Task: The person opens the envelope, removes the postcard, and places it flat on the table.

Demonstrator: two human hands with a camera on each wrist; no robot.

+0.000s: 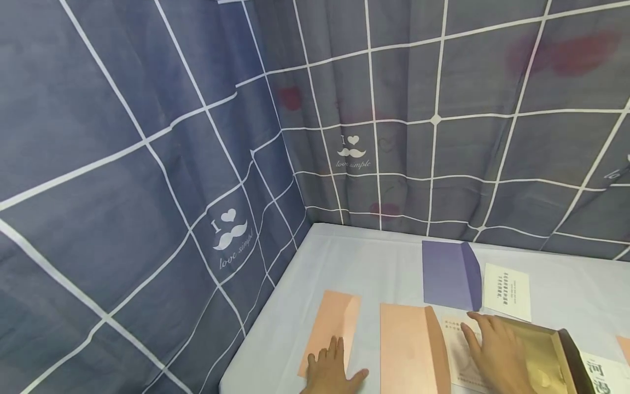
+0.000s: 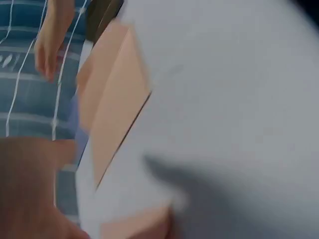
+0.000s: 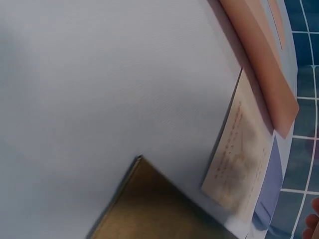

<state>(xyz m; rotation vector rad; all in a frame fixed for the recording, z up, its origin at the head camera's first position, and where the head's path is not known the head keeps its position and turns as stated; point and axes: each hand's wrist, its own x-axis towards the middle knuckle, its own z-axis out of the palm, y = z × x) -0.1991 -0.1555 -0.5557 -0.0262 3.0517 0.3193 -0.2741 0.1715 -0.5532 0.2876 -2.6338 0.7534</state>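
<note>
In the head view my left hand (image 1: 333,369) lies over the lower part of a narrow peach envelope (image 1: 339,314), fingers extended and thumb spread aside. My right hand (image 1: 499,353) reaches across the gap between a cream card printed in red (image 1: 455,339) and a gold envelope (image 1: 541,350), its fingers loosely extended with nothing gripped. That hand hides part of both. A larger peach envelope (image 1: 403,350), flap open to the right, lies between my hands. In the right wrist view the printed card (image 3: 237,159) lies beside the gold envelope's corner (image 3: 144,199).
Behind the hands lie a purple envelope (image 1: 445,276) with its flap open and a white printed card (image 1: 507,290). Another card with large characters (image 1: 607,372) and a peach piece (image 1: 624,346) sit at the right. A grid-patterned curtain (image 1: 394,109) borders the white table (image 1: 374,251).
</note>
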